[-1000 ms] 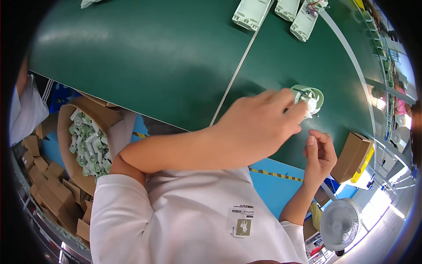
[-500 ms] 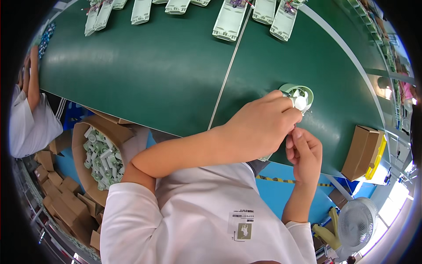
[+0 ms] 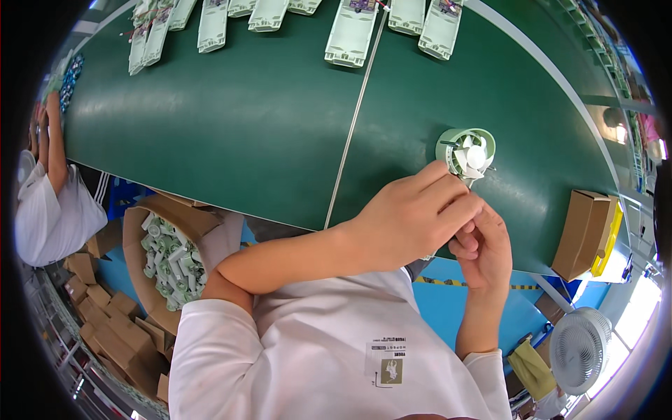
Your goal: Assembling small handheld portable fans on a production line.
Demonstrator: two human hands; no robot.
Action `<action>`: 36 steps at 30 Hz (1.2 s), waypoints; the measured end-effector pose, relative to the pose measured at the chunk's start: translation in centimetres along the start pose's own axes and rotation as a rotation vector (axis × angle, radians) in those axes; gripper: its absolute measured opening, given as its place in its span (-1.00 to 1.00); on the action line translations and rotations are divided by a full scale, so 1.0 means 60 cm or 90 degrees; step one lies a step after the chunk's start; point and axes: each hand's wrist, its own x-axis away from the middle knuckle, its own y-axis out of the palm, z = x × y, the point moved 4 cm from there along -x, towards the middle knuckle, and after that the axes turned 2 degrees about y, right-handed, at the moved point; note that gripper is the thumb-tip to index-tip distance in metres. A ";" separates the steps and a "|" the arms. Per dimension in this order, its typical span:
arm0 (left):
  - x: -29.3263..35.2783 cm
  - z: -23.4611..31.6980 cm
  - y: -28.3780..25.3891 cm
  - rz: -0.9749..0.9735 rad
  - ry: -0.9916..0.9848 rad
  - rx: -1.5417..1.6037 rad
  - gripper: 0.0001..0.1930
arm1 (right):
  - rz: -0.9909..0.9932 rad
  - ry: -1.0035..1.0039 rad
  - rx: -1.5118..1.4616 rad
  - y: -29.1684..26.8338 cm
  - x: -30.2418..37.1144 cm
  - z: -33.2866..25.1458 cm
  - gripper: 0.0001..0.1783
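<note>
A small fan head (image 3: 474,155), a pale green round housing with white blades, sits on the green table in front of my hands. Just below its lower rim is my left hand (image 3: 420,220), stretched across from the left, its fingers closed in a pinch. Facing it from the right, my right hand (image 3: 487,241) has curled fingers, and its fingertips meet those of the left. Whatever they pinch between them is hidden. A sliver of pale green plastic shows under my left hand; whether it joins the fan head I cannot tell.
Several pale green housing shells (image 3: 350,31) lie along the table's far side, some with circuit boards and wires. A carton (image 3: 150,280) of pale green parts stands left of me. At the table's right edge is a cardboard box (image 3: 582,234). Another person (image 3: 59,203) works at far left.
My left hand has drawn back from the fan head, uncovering its white blades. Both hands are now closer together below it. The whole view has shifted slightly.
</note>
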 end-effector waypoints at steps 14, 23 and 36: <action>0.018 -0.005 0.003 0.064 0.035 -0.030 -0.77 | -0.002 -0.011 0.012 -0.004 0.001 -0.001 -0.81; 0.018 -0.007 -0.001 0.061 -0.062 0.039 -0.80 | -0.047 0.002 -0.025 -0.016 -0.005 0.011 -0.84; 0.031 -0.012 -0.006 0.011 -0.221 0.041 -0.56 | 0.021 -0.030 0.034 -0.019 0.000 -0.017 -0.84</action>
